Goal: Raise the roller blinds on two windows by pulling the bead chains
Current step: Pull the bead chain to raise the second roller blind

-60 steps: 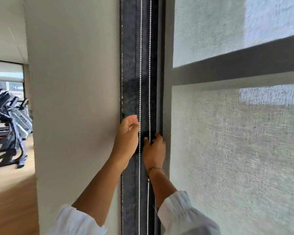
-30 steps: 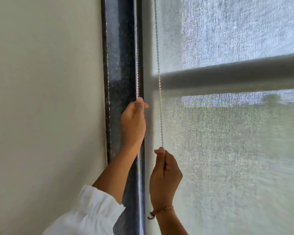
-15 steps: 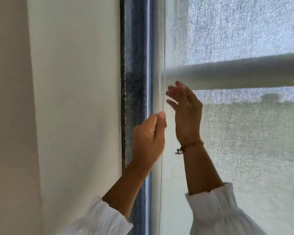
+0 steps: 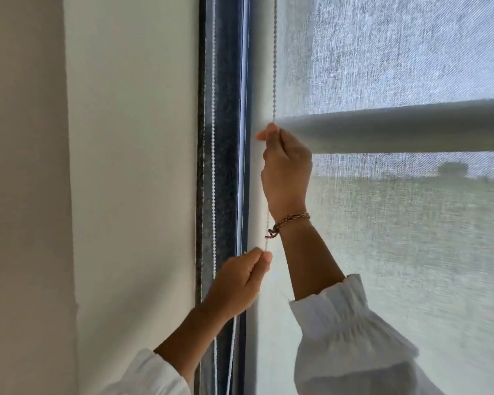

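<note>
Bead chain (image 4: 274, 52) hangs down the blind's (image 4: 397, 52) left edge; right hand (image 4: 286, 169) pinches it high, left hand (image 4: 237, 283) pinches it lower. Light, limp, probably slippery: pinch between beads, pull straight down

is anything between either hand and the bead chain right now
Nothing visible. The right hand pinches the bead chain high up, and the left hand pinches it lower, both in direct contact in front of the roller blind.
</note>
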Available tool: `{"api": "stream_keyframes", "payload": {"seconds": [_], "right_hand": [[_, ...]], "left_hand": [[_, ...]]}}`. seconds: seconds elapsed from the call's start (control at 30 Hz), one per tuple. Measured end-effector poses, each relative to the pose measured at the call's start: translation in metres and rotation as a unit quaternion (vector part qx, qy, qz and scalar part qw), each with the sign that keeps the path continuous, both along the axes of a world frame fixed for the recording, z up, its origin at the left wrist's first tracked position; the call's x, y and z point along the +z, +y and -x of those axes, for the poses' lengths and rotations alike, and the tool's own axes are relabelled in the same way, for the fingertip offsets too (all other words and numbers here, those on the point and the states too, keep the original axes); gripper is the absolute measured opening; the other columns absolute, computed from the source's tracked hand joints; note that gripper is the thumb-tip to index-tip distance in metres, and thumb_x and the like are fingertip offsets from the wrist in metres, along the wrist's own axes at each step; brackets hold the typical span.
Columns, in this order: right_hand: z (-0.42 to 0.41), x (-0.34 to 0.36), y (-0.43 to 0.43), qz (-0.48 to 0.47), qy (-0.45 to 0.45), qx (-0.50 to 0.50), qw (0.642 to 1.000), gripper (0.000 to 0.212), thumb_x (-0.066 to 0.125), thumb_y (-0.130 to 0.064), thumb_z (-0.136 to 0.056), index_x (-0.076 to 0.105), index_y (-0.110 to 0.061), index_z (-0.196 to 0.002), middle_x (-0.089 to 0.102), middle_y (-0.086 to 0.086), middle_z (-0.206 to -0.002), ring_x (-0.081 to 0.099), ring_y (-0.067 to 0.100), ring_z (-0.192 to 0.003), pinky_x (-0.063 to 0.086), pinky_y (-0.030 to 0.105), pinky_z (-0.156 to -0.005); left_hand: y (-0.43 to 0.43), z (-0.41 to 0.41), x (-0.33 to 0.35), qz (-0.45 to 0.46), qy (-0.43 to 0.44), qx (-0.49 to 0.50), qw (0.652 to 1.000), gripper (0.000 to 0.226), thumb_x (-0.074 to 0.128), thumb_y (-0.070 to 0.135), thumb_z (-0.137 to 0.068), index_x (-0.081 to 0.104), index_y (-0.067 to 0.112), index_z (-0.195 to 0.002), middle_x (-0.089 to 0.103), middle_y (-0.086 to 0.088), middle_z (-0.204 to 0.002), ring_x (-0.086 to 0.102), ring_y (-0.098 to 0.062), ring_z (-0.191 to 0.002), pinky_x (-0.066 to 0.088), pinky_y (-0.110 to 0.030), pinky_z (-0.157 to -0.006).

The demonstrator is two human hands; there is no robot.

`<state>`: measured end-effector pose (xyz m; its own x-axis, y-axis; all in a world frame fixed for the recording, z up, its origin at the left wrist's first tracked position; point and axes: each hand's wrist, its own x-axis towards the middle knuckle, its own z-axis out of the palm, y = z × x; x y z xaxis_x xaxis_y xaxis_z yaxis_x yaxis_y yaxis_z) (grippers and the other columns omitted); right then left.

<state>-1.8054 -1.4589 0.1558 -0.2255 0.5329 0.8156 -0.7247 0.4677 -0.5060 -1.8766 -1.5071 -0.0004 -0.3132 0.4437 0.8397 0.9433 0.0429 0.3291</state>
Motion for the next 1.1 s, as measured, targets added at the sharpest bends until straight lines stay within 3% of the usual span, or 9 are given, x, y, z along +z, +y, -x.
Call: {"api": "stream_keyframes", "payload": {"seconds": [0.23, 0.4, 0.53, 0.6, 0.7, 0.77, 0.9, 1.0, 1.1], "right_hand": [[-0.036, -0.006, -0.001, -0.037, 0.067, -0.045, 0.996, 0.026, 0.049, -0.021, -0.093, 0.065, -0.016, -0.074, 0.044, -0.014, -0.041, 0.04, 0.003, -0.043, 0.036, 0.019, -0.047], [-0.068, -0.025, -0.001, -0.06, 0.073, -0.055, 0.994, 0.028, 0.045, -0.025, -0.09, 0.063, -0.009, -0.076, 0.041, -0.005, -0.048, 0.038, 0.012, -0.046, 0.032, 0.028, -0.043], [-0.086, -0.065, -0.007, -0.085, 0.072, -0.075, 0.991, 0.03, 0.043, -0.03, -0.09, 0.063, -0.011, -0.078, 0.039, -0.007, -0.048, 0.036, 0.01, -0.042, 0.03, 0.03, -0.037], [-0.094, -0.088, -0.011, -0.101, 0.067, -0.086, 0.989, 0.034, 0.042, -0.035, -0.092, 0.062, -0.012, -0.077, 0.043, -0.001, -0.046, 0.035, 0.008, -0.041, 0.028, 0.019, -0.037], [-0.113, -0.118, -0.022, -0.136, 0.057, -0.106, 0.983, 0.043, 0.035, -0.036, -0.095, 0.059, -0.009, -0.072, 0.049, 0.007, -0.047, 0.04, 0.014, -0.043, 0.027, 0.011, -0.041], [-0.124, -0.127, -0.03, -0.145, 0.052, -0.102, 0.983, 0.047, 0.034, -0.034, -0.096, 0.056, -0.003, -0.068, 0.046, 0.007, -0.047, 0.039, 0.017, -0.044, 0.03, 0.018, -0.04], [-0.143, -0.122, -0.032, -0.176, 0.017, -0.048, 0.983, 0.051, 0.033, -0.04, -0.095, 0.056, -0.002, -0.068, 0.042, 0.004, -0.048, 0.037, 0.016, -0.044, 0.029, 0.015, -0.043], [-0.161, -0.11, -0.025, -0.049, -0.053, 0.138, 0.988, 0.045, 0.04, -0.05, -0.089, 0.067, -0.015, -0.074, 0.057, 0.001, -0.057, 0.056, 0.016, -0.055, 0.054, 0.034, -0.06], [-0.177, -0.084, -0.01, 0.08, -0.06, 0.232, 0.968, 0.044, 0.041, -0.048, -0.087, 0.068, -0.013, -0.091, 0.069, 0.008, -0.092, 0.066, 0.024, -0.092, 0.052, 0.043, -0.089]], "left_hand": [[-0.006, -0.04, 0.096, -0.145, -0.28, -0.15, 0.937, 0.055, 0.007, 0.05, -0.093, 0.054, 0.026, -0.108, 0.064, 0.006, -0.097, 0.063, -0.005, -0.09, 0.049, -0.021, -0.08], [-0.024, -0.09, 0.173, -0.201, -0.333, -0.291, 0.874, 0.051, 0.021, 0.044, -0.096, 0.054, 0.01, -0.116, 0.066, 0.001, -0.096, 0.069, -0.003, -0.075, 0.054, -0.017, -0.063], [-0.035, -0.141, 0.211, -0.172, -0.326, -0.34, 0.865, 0.047, 0.032, 0.044, -0.095, 0.054, 0.007, -0.115, 0.068, -0.005, -0.1, 0.068, -0.019, -0.089, 0.056, -0.029, -0.076], [-0.034, -0.162, 0.225, -0.179, -0.317, -0.326, 0.873, 0.045, 0.037, 0.043, -0.094, 0.053, 0.007, -0.115, 0.067, -0.005, -0.096, 0.067, -0.017, -0.081, 0.056, -0.028, -0.066], [-0.027, -0.189, 0.232, -0.242, -0.311, -0.235, 0.888, 0.029, 0.043, 0.039, -0.093, 0.055, 0.015, -0.083, 0.048, 0.005, -0.059, 0.04, -0.005, -0.042, 0.028, -0.019, -0.038], [-0.025, -0.202, 0.227, -0.306, -0.292, -0.19, 0.886, 0.035, 0.04, 0.033, -0.095, 0.043, 0.02, -0.062, 0.031, 0.007, -0.048, 0.02, -0.007, -0.038, 0.01, -0.023, -0.039], [-0.031, -0.227, 0.215, -0.382, -0.241, -0.212, 0.867, 0.038, 0.035, 0.029, -0.097, 0.035, 0.021, -0.06, 0.023, 0.002, -0.05, 0.009, -0.015, -0.045, 0.007, -0.03, -0.046], [-0.037, -0.237, 0.204, -0.39, -0.216, -0.179, 0.877, 0.037, 0.038, 0.03, -0.096, 0.035, 0.021, -0.06, 0.021, -0.002, -0.056, 0.009, -0.021, -0.052, 0.008, -0.031, -0.046], [-0.039, -0.238, 0.176, -0.37, -0.208, -0.119, 0.897, 0.039, 0.041, 0.036, -0.093, 0.039, 0.024, -0.057, 0.027, 0.001, -0.053, 0.018, -0.012, -0.045, 0.016, -0.027, -0.043]]}}
